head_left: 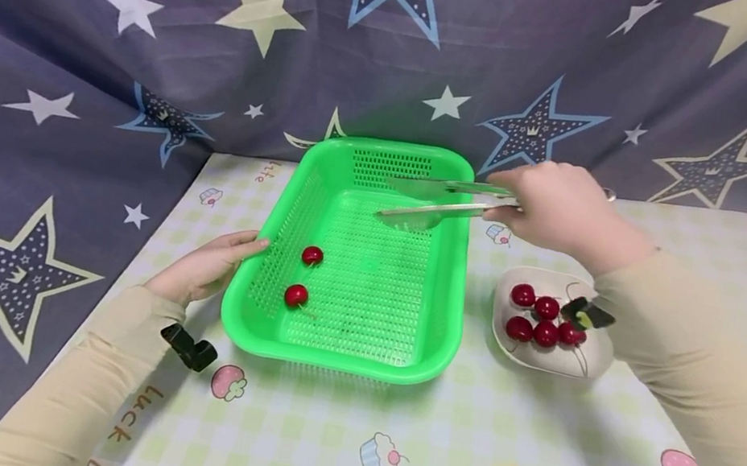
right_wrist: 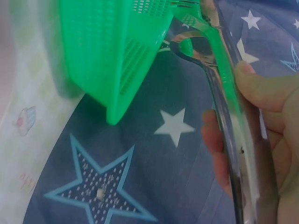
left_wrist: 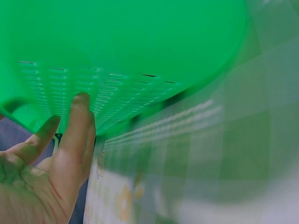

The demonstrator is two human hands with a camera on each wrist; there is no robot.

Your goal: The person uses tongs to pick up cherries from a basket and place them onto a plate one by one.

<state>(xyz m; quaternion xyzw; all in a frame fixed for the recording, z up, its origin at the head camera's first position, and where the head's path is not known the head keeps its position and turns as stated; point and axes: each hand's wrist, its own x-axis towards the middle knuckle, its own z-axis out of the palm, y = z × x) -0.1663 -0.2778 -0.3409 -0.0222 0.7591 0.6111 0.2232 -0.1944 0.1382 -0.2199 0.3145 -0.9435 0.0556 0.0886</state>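
Observation:
My right hand (head_left: 563, 214) grips metal tongs (head_left: 450, 210) by their handle over the right side of a green plastic basket (head_left: 353, 363). The tongs' two arms stand apart with nothing between their tips. In the right wrist view, the thumb and fingers wrap the tongs (right_wrist: 236, 121). On the basket's left side, my left hand (head_left: 210, 264) touches the rim. Its fingers (left_wrist: 77, 140) lie nearly straight along the outer wall in the left wrist view. Two red cherries, an upper cherry (head_left: 313, 256) and a lower cherry (head_left: 296, 296), lie inside the basket toward the left.
Right of the basket stands a small white bowl (head_left: 544, 361) with several stemmed cherries (head_left: 546, 334), below my right forearm. A checked tablecloth (head_left: 458, 442) covers the table. Behind and to the left hangs a dark star-patterned cloth (head_left: 173, 63).

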